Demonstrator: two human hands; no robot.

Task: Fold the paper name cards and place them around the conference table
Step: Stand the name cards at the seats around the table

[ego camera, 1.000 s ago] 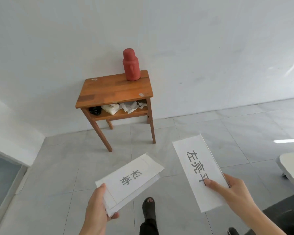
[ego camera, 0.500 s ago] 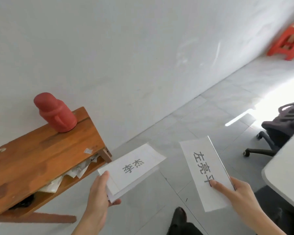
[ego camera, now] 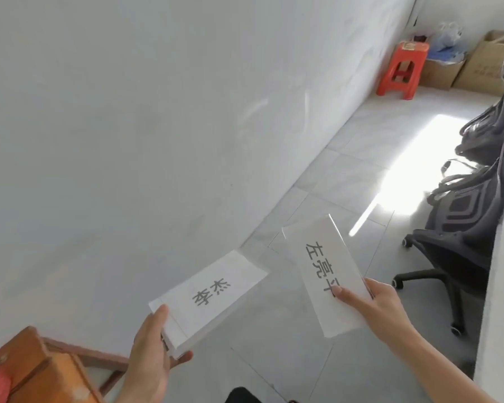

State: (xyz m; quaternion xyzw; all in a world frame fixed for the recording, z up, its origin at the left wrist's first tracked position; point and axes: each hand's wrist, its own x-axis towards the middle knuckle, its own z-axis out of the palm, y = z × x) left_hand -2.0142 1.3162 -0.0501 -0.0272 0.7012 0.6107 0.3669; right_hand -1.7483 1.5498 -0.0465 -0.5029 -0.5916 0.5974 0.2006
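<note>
Left hand (ego camera: 150,353) pinches a folded name card (ego camera: 208,298) by its near end, thumb on top, fingers curled beneath. Right hand (ego camera: 374,305) grips a second name card (ego camera: 326,274) the same way, thumb pressed on the printed face. Both cards are held in the air over the grey floor, apart from each other, the second one nearer the black office chair (ego camera: 460,228). Wooden side table (ego camera: 38,373) sits below the left hand, well away from the chair. Red stool (ego camera: 402,71) stands far beyond the chair, by the wall.

Two folded white name cards with black characters, held up over the floor: left card (ego camera: 208,298) well left of right card (ego camera: 326,274).
</note>
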